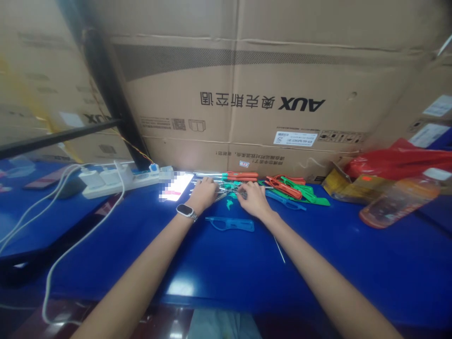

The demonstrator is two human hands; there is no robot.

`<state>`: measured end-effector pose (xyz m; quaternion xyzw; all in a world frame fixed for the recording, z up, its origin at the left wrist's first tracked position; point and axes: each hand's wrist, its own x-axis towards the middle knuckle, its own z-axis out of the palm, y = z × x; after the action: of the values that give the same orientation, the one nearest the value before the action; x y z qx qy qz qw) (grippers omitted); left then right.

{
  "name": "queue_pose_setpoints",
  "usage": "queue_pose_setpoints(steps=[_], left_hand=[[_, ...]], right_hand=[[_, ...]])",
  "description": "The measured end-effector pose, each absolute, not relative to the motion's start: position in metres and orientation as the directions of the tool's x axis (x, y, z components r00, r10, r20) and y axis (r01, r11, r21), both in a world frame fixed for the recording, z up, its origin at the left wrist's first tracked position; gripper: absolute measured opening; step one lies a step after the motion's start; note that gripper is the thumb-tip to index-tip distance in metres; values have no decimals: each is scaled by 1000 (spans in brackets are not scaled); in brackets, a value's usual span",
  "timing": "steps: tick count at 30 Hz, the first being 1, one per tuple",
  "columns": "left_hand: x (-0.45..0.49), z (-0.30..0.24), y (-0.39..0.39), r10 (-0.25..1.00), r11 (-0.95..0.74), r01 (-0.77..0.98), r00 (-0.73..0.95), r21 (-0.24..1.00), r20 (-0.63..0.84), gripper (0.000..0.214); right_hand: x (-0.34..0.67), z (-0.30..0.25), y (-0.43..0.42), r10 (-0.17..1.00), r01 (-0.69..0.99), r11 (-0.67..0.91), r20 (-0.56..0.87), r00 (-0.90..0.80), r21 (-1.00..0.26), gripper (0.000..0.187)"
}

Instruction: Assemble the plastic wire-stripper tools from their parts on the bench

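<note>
My left hand (205,194), with a watch (186,212) at the wrist, is over thin metal rods near the back of the table. Its fingers are curled down and what they hold is hidden. My right hand (254,197) is to the right with fingers bent together around something small I cannot make out. Small green plastic pieces (229,204) lie between the hands. Behind them are orange handles (243,176) with metal tubes, like long-nosed lighters. A blue plastic handle shell (231,224) lies in front. Orange (287,188) and green handle shells (307,192) are piled to the right.
A large cardboard box (226,132) stands behind the blue table (226,263). At left are a lit phone screen (178,186), a white power strip (106,188) and cables. A bottle (399,200) and a red bag (391,160) are at right. One thin rod (279,249) lies by my right forearm.
</note>
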<state>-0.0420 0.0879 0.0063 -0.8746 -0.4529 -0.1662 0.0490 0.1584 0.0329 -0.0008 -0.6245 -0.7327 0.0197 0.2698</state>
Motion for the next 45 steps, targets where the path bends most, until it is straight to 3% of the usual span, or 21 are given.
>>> queue_pose_setpoints(steps=[4,9,14,20,26,33,37,45], left_hand=[[-43,13,88,762,-604,795,559,48,327,8],[-46,24,78,729,-607,792,591,-74,347,13],[-50,34,67,717,-640,767,572,49,398,16],[-54,43,62,672,-655,751,528,84,519,16],[-57,39,64,706,-654,737,514,172,487,16],[-67,25,78,729,-683,696,629,220,271,21],[-63,20,76,696,-705,698,649,125,308,20],[-41,14,74,665,-704,694,570,150,483,34]], right_hand=[[157,-2,25,905,881,254,421,-70,-400,11],[164,-2,20,893,870,250,448,-38,-425,10],[167,-1,19,879,869,226,477,14,-441,12],[170,-1,22,876,902,135,474,84,-410,30],[172,-1,37,912,927,114,407,44,-357,8],[175,2,40,874,915,269,474,-102,-300,2],[180,7,37,836,882,332,538,-110,-335,3],[188,6,36,739,729,534,655,-157,-429,15]])
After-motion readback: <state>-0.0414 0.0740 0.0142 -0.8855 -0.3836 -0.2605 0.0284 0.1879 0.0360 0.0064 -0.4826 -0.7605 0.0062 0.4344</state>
